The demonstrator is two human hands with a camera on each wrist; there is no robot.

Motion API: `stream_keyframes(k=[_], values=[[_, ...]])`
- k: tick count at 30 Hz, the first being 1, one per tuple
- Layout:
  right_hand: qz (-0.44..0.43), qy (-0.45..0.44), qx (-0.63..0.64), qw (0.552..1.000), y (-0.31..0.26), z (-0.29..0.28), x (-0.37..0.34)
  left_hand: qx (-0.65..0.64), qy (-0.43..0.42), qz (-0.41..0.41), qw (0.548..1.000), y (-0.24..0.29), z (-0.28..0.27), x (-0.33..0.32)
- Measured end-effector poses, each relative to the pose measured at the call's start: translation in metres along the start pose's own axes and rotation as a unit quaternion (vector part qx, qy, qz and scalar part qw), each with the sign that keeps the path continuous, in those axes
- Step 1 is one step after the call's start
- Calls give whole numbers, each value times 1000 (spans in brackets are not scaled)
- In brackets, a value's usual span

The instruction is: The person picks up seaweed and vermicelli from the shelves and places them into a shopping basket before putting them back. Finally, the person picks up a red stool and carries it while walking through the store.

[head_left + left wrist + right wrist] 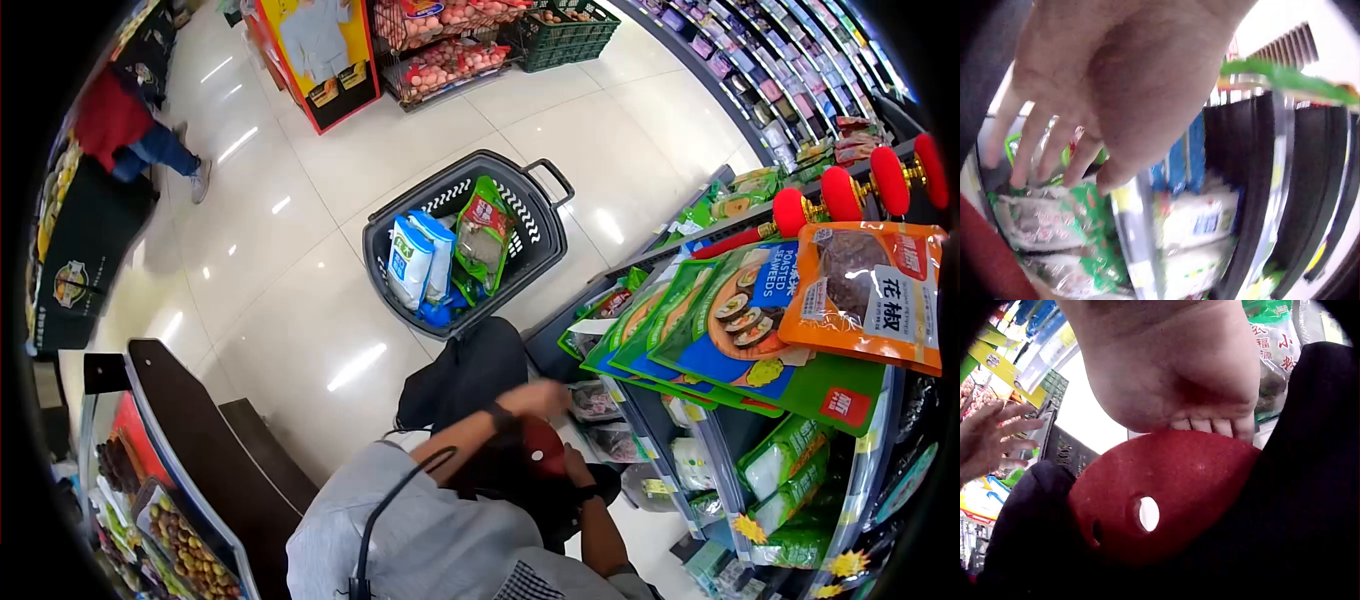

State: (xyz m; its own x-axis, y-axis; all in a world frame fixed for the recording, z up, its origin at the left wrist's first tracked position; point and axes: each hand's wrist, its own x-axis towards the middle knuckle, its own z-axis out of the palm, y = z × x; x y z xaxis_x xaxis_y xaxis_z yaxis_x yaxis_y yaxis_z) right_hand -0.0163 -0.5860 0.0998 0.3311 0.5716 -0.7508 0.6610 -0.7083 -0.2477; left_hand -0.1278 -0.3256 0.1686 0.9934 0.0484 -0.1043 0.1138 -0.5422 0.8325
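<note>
My left hand (537, 399) is raised above my dark-clothed lap, slightly blurred. In the left wrist view the same hand (1091, 87) has its fingers spread and holds nothing, with shelved white-and-green packets (1041, 222) beyond it. A red curved object (540, 450) with a round hole lies against dark clothing. My right hand (576, 468) is at its edge; in the right wrist view the hand (1179, 369) has its fingers bent over the rim of the red object (1166, 469), fingertips hidden. The left hand shows open at that view's left side (991, 440).
A dark basket (535, 268) stands on the tiled floor, holding white-and-blue bags and a green-and-red packet. On the right, a shelf unit carries seaweed packs (735, 320) and an orange packet (860, 290). A produce counter (190, 470) is at lower left; a person in red (115, 120) is farther off.
</note>
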Motion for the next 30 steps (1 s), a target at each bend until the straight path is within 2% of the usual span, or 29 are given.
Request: stream_keyframes(k=[1, 2, 3, 4, 5, 6, 7, 9, 12, 13, 15, 16, 17, 18, 19, 20, 21, 22, 23, 24, 25, 26, 27, 28, 29, 30], values=[[-47, 4, -3, 999, 16, 7, 7, -51, 95, 6, 994, -25, -10, 2], [-94, 9, -6, 995, 34, 16, 13, -120, 223, -119, 960, -10, -62, -22], [-49, 64, 172, 982, 49, 31, 13, -73, 282, -255, 922, -27, -93, -32], [-49, 67, 178, 980, 47, 27, 7, -28, 299, -226, 927, -41, -91, -30], [-9, 46, 274, 961, 43, 20, -7, 28, 495, -247, 832, -65, -151, -64], [30, 26, 367, 929, 39, 12, -17, 191, 505, -240, 807, -94, -176, -77], [29, 29, 373, 927, 31, 1, -30, 265, 474, -277, 792, -117, -203, -86], [61, 11, 465, 883, 24, -17, -51, 390, 370, -253, 804, -118, -250, -103], [57, 28, 513, 856, 39, -16, -64, 486, 122, -230, 834, -155, -272, -111], [56, 45, 519, 852, 46, -12, -68, 483, 121, -212, 841, -184, -265, -114], [60, 51, 517, 852, 61, -5, -76, 463, 126, -183, 858, -210, -258, -113], [65, 90, 540, 834, 64, -5, -80, 442, 158, -180, 864, -227, -255, -109], [68, 101, 546, 829, 65, -4, -89, 415, 160, -191, 875, -211, -255, -111], [74, 111, 556, 821, 67, 2, -99, 481, 168, -120, 852, -232, -252, -112], [70, 125, 553, 821, 70, 4, -106, 478, 125, -152, 856, -211, -255, -111], [67, 140, 548, 822, 78, 12, -109, 490, 77, -173, 851, -212, -257, -112], [64, 151, 541, 825, 83, 18, -114, 530, 71, -157, 830, -214, -255, -116], [66, 158, 544, 822, 87, 24, -120, 539, -1, -191, 820, -218, -258, -121], [101, 167, 527, 827, 81, 17, -132, 532, 49, -188, 824, -225, -252, -126], [65, 172, 561, 807, 84, 19, -144, 542, 10, -209, 814, -197, -253, -125], [68, 180, 548, 814, 83, 20, -149, 519, 22, -181, 835, -213, -250, -130], [87, 180, 548, 812, 83, 22, -153, 546, 37, -85, 833, -197, -248, -133], [88, 186, 560, 802, 83, 23, -158, 477, 31, -41, 878, -196, -247, -130], [89, 191, 571, 794, 80, 24, -162, 466, -55, -128, 874, -182, -243, -127], [99, 193, 562, 798, 78, 24, -163, 485, -17, -50, 873, -174, -237, -127], [109, 194, 554, 802, 76, 24, -164, 475, -31, -73, 876, -158, -234, -126]])
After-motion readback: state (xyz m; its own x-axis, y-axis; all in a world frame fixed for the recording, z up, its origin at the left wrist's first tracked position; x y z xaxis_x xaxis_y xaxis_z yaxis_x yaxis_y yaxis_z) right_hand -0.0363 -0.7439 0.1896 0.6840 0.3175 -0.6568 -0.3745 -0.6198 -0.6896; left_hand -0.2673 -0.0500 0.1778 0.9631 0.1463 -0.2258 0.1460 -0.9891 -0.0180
